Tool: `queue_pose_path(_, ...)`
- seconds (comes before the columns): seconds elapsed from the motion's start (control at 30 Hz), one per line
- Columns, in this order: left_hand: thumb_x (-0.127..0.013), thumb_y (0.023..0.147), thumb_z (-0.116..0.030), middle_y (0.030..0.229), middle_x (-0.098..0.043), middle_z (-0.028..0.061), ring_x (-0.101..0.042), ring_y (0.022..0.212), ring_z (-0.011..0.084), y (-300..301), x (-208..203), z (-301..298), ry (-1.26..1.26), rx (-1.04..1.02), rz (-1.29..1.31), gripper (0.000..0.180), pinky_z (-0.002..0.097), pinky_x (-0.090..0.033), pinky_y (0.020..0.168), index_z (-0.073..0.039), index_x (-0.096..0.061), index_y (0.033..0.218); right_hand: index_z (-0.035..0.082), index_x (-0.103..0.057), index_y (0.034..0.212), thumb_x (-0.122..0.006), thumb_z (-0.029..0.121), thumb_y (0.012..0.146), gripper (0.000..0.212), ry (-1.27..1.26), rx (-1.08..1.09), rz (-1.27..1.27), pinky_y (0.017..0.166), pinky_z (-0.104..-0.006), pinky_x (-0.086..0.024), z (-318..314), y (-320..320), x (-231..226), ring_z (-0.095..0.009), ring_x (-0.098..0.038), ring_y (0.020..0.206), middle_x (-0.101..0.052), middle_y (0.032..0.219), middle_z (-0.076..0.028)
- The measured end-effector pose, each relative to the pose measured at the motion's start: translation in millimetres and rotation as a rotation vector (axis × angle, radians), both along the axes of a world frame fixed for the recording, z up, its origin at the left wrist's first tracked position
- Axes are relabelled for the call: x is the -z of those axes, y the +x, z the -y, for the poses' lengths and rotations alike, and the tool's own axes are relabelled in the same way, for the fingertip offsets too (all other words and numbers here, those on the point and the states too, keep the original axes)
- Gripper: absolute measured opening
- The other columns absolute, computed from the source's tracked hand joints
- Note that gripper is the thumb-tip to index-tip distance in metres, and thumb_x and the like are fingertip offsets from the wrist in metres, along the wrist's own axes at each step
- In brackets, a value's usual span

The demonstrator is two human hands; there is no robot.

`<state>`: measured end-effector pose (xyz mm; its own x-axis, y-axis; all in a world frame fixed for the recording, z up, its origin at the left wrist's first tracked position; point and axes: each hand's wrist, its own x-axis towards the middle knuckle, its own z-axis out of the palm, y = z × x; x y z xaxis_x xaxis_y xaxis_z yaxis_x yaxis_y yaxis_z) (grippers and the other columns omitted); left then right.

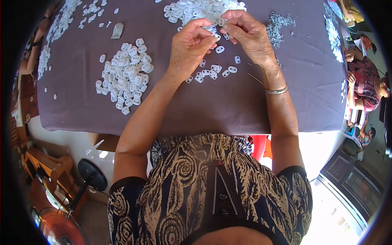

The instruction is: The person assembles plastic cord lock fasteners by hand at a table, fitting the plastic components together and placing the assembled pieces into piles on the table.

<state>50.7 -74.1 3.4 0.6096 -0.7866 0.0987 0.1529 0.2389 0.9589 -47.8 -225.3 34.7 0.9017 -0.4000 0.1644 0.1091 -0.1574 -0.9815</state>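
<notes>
The bench (196,116), draped in a dull purple-brown cloth, spread wide beneath everything, its near edge running just in front of the person's torso and its left edge bordered by a long band of white pieces (61,24). The far pile (200,9), made of white pieces, lay beyond the hands and was cut off by the top of the view. The left pile (124,75), heaped with two-holed white pieces, sat left of the left forearm, with a strip of bare cloth between it and the near edge. Broad cloth also stretched from the right forearm toward the right edge.

The left hand (191,50) was curled, thumb and forefinger pinched on a small white piece (216,36). The right hand (250,36) faced it across a narrow gap, thumb and forefinger tips drawn close together; whether they gripped anything could not be told. Just beyond the right hand lay a cluster of small grey metal parts (279,26).

A loose group of white pieces (210,72) was scattered between the wrists, well back from the near edge. A grey packet (117,31) rested above the left pile. A thin yellowish rod (255,78) lay beside the right wrist.
</notes>
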Motion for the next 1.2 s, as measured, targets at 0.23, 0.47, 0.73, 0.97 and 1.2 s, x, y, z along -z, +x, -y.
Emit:
queue_pose_path(0.23,-0.065,0.084,-0.001,0.08,-0.065,0.0037,-0.062,0.072,0.0079,-1,-2,1,0.029,-0.023,0.019,0.032,0.0207,-0.049,0.058,-0.001,-0.053,0.114,0.0,-0.066,0.096,-0.064,0.011,0.089,0.013,0.084,0.028,-0.061,0.06,-0.0209,-0.043,-4,1,14,-0.007,-0.05,0.067,-0.063,0.081,-0.003)
queue_pose_path(0.47,-0.064,0.083,0.001,0.078,-0.063,0.0045,-0.06,0.069,0.0075,-3,0,3,-0.008,-0.021,0.011,0.032,0.0198,-0.046,0.054,0.0,-0.053,0.113,0.0,-0.067,0.095,-0.065,0.014,0.089,0.015,0.148,0.05,-0.146,0.059,-0.0215,-0.043,-9,0,11,-0.008,-0.05,0.065,-0.061,0.078,-0.002)
queue_pose_path(0.73,-0.064,0.082,0.002,0.078,-0.062,0.0038,-0.059,0.07,0.0073,-3,3,3,-0.026,-0.013,0.014,0.032,0.0197,-0.044,0.053,-0.001,-0.054,0.113,0.002,-0.069,0.096,-0.067,0.024,0.088,0.023,0.16,-0.001,-0.179,0.054,-0.0183,-0.042,-5,2,10,-0.004,-0.051,0.063,-0.061,0.073,0.001)
queue_pose_path(0.97,-0.065,0.082,0.002,0.078,-0.063,0.0035,-0.058,0.069,0.0065,-4,3,3,-0.031,-0.008,0.002,0.033,0.019,-0.042,0.051,-0.001,-0.054,0.113,0.001,-0.068,0.096,-0.066,0.022,0.089,0.022,0.104,-0.023,-0.178,0.054,-0.0182,-0.042,-5,2,8,-0.003,-0.051,0.063,-0.06,0.073,0.001)
queue_pose_path(1.2,-0.065,0.082,0.002,0.077,-0.062,0.0034,-0.057,0.066,0.0054,-3,4,4,-0.032,-0.009,0.014,0.033,0.0183,-0.041,0.048,-0.001,-0.054,0.113,0.003,-0.068,0.096,-0.066,0.023,0.089,0.021,0.077,-0.024,-0.182,0.055,-0.019,-0.043,-2,1,9,-0.004,-0.051,0.064,-0.06,0.074,0.002)
